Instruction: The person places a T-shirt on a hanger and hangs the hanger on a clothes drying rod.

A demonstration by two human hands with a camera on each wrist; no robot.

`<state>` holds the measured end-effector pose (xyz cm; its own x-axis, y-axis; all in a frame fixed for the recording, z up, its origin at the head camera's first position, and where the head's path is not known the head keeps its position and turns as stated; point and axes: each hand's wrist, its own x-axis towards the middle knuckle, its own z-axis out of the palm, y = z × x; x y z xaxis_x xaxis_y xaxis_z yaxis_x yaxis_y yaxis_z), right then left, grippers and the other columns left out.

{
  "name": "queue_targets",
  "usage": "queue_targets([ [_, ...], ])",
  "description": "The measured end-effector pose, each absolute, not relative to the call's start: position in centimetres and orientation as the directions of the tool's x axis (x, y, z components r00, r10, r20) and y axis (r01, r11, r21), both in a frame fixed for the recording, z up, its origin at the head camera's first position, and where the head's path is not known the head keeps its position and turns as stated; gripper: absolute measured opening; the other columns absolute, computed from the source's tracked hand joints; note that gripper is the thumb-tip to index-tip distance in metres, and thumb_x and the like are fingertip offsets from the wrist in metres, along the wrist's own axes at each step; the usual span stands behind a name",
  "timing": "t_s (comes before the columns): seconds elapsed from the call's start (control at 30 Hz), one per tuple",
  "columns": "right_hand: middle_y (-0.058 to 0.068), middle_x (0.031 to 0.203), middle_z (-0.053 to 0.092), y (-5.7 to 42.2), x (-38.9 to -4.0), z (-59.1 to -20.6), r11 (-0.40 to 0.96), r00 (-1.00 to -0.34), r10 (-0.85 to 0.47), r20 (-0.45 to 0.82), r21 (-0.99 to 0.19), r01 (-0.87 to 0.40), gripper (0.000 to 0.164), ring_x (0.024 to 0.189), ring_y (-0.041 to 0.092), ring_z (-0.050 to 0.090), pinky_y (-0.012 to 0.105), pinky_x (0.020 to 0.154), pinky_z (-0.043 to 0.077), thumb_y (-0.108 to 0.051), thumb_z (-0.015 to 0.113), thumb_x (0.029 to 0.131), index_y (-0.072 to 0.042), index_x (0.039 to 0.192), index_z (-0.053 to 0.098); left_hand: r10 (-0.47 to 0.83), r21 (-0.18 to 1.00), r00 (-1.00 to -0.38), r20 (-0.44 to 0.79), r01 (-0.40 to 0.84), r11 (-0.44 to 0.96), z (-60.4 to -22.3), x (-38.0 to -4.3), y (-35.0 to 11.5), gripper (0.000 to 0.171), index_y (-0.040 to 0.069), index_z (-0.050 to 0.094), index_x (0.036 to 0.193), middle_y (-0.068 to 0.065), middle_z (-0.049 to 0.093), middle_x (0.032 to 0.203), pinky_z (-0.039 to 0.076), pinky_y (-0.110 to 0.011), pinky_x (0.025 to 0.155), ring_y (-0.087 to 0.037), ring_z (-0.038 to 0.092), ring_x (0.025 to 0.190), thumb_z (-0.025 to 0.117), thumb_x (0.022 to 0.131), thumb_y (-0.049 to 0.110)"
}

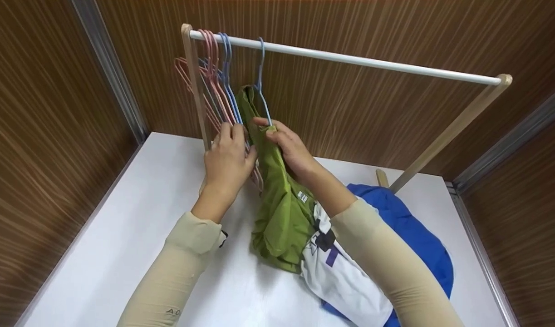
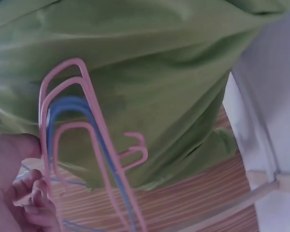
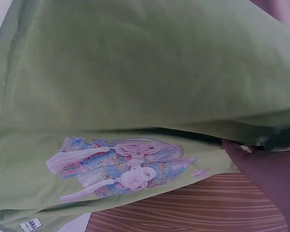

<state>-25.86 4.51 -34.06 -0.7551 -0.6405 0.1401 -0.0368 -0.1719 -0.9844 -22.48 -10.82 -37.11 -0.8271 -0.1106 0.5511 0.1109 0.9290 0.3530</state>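
Observation:
A green T-shirt [image 1: 277,204] with a colourful print [image 3: 130,169] hangs on a blue hanger [image 1: 262,86] from the rail. My right hand [image 1: 293,147] grips its collar edge near the hanger, thumb on the near side. To the left, my left hand [image 1: 227,156] holds a bunch of pink hangers [image 1: 212,59] and blue hangers [image 1: 227,59], fingers bent over their arms. The left wrist view shows the thumb against the ends of these pink hangers [image 2: 82,79], with the shirt's cloth [image 2: 159,96] behind them.
The white rail [image 1: 350,59] spans two wooden posts, the right one [image 1: 449,131] slanting down. On the white table [image 1: 141,190] lie a white printed garment [image 1: 345,281] and a blue garment [image 1: 413,236], partly under my right forearm. Wood-patterned walls [image 1: 350,131] enclose the table.

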Motion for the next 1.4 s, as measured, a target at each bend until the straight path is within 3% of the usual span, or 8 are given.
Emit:
queue_targets([
  [0.27,0.010,0.134,0.044,3.6,-26.3,-33.4,-0.238,-0.789,-0.579,0.208,-0.968,-0.081,0.043,0.120,0.025,0.046,0.040,0.099,0.038,-0.017,0.039,0.096,-0.012,0.139,0.038,-0.089,0.291,-0.853,0.515,0.076,0.954,-35.9,-21.8,-10.8,0.037,0.006,0.052,0.113,-0.012,0.048,0.103,0.048,-0.048,0.054,-0.030,0.055,0.083,0.062,0.081,0.023],
  [0.43,0.003,0.139,0.040,3.2,-26.6,-33.3,-0.244,-0.795,-0.566,0.220,-0.965,-0.093,0.043,0.124,0.021,0.042,0.039,0.102,0.033,-0.015,0.039,0.096,-0.013,0.139,0.038,-0.068,0.273,-0.839,0.540,0.098,0.957,-35.8,-21.6,-10.6,0.032,0.004,0.055,0.108,-0.013,0.049,0.102,0.049,-0.047,0.054,-0.029,0.056,0.080,0.061,0.081,0.020],
  [0.7,0.013,0.136,0.042,3.8,-26.7,-34.4,-0.139,-0.837,-0.514,0.190,-0.981,-0.138,0.036,0.122,0.026,0.042,0.043,0.098,0.037,-0.009,0.040,0.094,-0.001,0.129,0.045,-0.051,0.258,-0.822,0.568,0.119,0.959,-35.8,-22.5,-10.0,0.033,0.004,0.059,0.108,-0.013,0.046,0.107,0.049,-0.048,0.055,-0.031,0.055,0.086,0.062,0.079,0.019],
  [0.97,0.012,0.130,0.045,3.8,-26.5,-35.0,-0.152,-0.838,-0.520,0.163,-0.984,-0.097,0.039,0.117,0.035,0.044,0.040,0.090,0.044,-0.015,0.048,0.094,-0.010,0.133,0.042,-0.065,0.235,-0.840,0.539,0.075,0.969,-36.2,-23.1,-10.0,0.030,0.001,0.066,0.097,-0.013,0.042,0.105,0.049,-0.049,0.056,-0.031,0.050,0.091,0.059,0.082,0.026],
  [1.2,0.014,0.121,0.048,3.4,-27.8,-36.9,-0.203,-0.823,-0.533,0.196,-0.974,-0.100,0.045,0.103,0.024,0.053,0.040,0.088,0.045,-0.023,0.056,0.092,-0.020,0.135,0.040,-0.107,0.257,-0.851,0.515,0.034,0.966,-36.5,-23.6,-10.5,0.047,0.000,0.067,0.098,-0.017,0.043,0.107,0.050,-0.051,0.058,-0.033,0.049,0.094,0.049,0.089,0.042],
  [1.4,0.014,0.124,0.048,3.2,-27.8,-37.1,-0.186,-0.809,-0.552,0.201,-0.976,-0.116,0.045,0.107,0.025,0.052,0.044,0.093,0.040,-0.021,0.054,0.093,-0.023,0.136,0.040,-0.129,0.336,-0.853,0.506,0.057,0.940,-36.5,-23.8,-11.0,0.037,0.000,0.066,0.097,-0.012,0.046,0.101,0.050,-0.048,0.058,-0.029,0.056,0.084,0.060,0.086,0.035],
])
